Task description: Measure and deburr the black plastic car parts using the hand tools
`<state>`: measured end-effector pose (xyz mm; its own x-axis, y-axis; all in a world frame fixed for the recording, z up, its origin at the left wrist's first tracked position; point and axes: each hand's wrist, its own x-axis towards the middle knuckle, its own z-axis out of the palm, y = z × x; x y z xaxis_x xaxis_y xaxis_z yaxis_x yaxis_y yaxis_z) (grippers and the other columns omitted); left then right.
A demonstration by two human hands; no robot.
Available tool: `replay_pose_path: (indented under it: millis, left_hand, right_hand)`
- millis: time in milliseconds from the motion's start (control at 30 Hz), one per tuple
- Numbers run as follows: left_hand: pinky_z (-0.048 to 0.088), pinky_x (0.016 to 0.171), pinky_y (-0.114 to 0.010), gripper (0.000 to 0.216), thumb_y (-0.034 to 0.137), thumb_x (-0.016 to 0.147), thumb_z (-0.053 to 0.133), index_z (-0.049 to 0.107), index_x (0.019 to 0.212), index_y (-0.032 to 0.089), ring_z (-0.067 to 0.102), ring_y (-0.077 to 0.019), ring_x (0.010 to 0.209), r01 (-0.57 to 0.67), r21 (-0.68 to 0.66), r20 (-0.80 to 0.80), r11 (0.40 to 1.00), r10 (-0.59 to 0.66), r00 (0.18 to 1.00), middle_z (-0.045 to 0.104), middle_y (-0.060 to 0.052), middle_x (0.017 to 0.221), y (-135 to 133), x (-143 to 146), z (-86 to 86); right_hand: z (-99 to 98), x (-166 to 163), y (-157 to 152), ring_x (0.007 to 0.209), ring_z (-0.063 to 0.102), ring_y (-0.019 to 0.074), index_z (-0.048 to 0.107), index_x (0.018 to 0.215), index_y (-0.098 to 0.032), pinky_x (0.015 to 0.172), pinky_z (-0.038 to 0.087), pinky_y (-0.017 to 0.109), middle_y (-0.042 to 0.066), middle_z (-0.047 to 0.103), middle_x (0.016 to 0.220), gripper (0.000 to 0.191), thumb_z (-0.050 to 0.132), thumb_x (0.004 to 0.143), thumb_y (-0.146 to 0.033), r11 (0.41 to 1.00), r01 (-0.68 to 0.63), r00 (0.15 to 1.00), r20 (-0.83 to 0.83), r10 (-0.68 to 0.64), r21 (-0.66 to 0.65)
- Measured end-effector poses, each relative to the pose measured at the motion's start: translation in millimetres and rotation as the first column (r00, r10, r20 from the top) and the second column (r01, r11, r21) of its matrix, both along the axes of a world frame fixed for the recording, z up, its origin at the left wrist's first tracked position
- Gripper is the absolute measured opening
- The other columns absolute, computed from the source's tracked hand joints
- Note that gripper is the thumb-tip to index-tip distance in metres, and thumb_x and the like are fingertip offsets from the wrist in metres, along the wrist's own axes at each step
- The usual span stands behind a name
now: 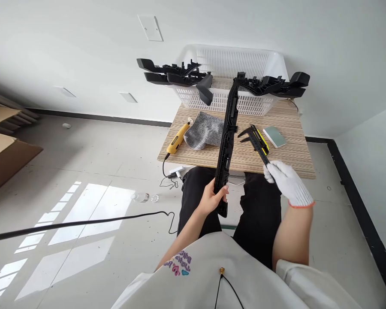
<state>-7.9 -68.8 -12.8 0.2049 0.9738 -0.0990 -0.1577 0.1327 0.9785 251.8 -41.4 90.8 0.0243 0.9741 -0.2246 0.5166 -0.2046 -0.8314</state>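
My bare left hand (211,198) grips the lower end of a long black plastic trim part (227,141). The part stands slanted over the table's front edge, its far end reaching up past the basket rim. In a white knitted glove, my right hand (284,181) is closed on the beam of a black vernier caliper (257,143). The caliper's jaws point up and left, apart from the black part. A yellow-and-black tool (263,140) lies right beside the caliper, partly covered by it. A grey cloth (204,131) lies behind the black part.
A white plastic basket (193,99) at the back bears several black parts (272,86) jutting over both sides. On the wood-striped table (296,163) lie a corded yellow rotary tool (177,139) and a grey-green pad (275,136). A cable (83,222) crosses at left; a bottle (140,197) lies on the floor.
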Motion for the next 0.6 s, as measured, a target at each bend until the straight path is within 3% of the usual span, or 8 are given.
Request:
replay_pose_path:
  millis: [100,167,267,367,500,600]
  left_hand:
    - [0.055,0.05,-0.023,0.041,0.054,0.09,0.073,0.058,0.092,0.016,0.055,-0.006,0.047,-0.022,-0.013,0.02,1.0,0.022,1.0,0.062,0.004,0.069,2,1,-0.9]
    - [0.054,0.048,-0.023,0.046,0.058,0.086,0.075,0.059,0.094,0.016,0.053,-0.0052,0.045,-0.033,0.0,0.051,0.999,0.033,0.998,0.067,0.001,0.075,2,1,-1.3]
    - [0.052,0.046,-0.023,0.053,0.063,0.08,0.078,0.061,0.095,0.016,0.053,-0.004,0.045,-0.032,0.028,0.077,0.999,0.029,0.997,0.074,-0.005,0.089,3,3,-1.1]
    - [0.048,0.045,-0.021,0.048,0.061,0.085,0.075,0.059,0.09,0.016,0.052,-0.0039,0.044,-0.04,0.022,0.068,0.999,0.039,0.997,0.072,-0.003,0.082,3,4,-0.5]
    - [0.047,0.046,-0.02,0.044,0.057,0.089,0.074,0.057,0.087,0.017,0.052,-0.0038,0.046,-0.094,0.039,0.059,0.995,0.091,0.994,0.068,-0.001,0.076,2,4,-0.7]
    - [0.048,0.047,-0.021,0.045,0.057,0.087,0.076,0.057,0.085,0.017,0.052,-0.0045,0.047,-0.137,0.058,0.05,0.989,0.134,0.99,0.067,0.0,0.073,1,2,-0.9]
  right_hand:
    - [-24.2,18,-48,0.073,0.061,0.0157,0.062,0.092,-0.021,0.076,0.051,0.034,0.002,0.065,0.082,0.035,0.048,0.103,-0.051,0.992,-0.073,0.967,-0.252,0.045,-0.103]
    - [-35.0,22,-74,0.074,0.059,0.0152,0.062,0.096,-0.02,0.077,0.052,0.034,0.002,0.063,0.085,0.034,0.049,0.103,-0.05,0.983,-0.079,0.958,-0.285,0.029,-0.165]
    - [-36.4,21,-93,0.078,0.06,0.0151,0.061,0.098,-0.022,0.079,0.052,0.035,0.002,0.063,0.088,0.033,0.044,0.106,-0.049,0.947,-0.152,0.979,-0.173,0.106,-0.284]
    - [-26.3,18,-90,0.08,0.064,0.0159,0.059,0.099,-0.024,0.08,0.053,0.035,0.001,0.065,0.09,0.032,0.04,0.107,-0.048,0.904,-0.248,0.968,-0.053,0.245,-0.349]
    - [-9.1,7,-72,0.082,0.069,0.019,0.064,0.111,-0.027,0.079,0.055,0.036,0.002,0.072,0.093,0.033,0.039,0.107,-0.047,0.905,-0.292,0.922,0.16,0.352,-0.308]
    - [-1.8,-14,-61,0.116,0.07,0.0249,0.062,0.138,-0.032,0.097,0.054,0.04,0.003,0.074,0.131,0.039,0.047,0.105,-0.046,0.937,-0.308,0.847,0.401,0.348,-0.163]
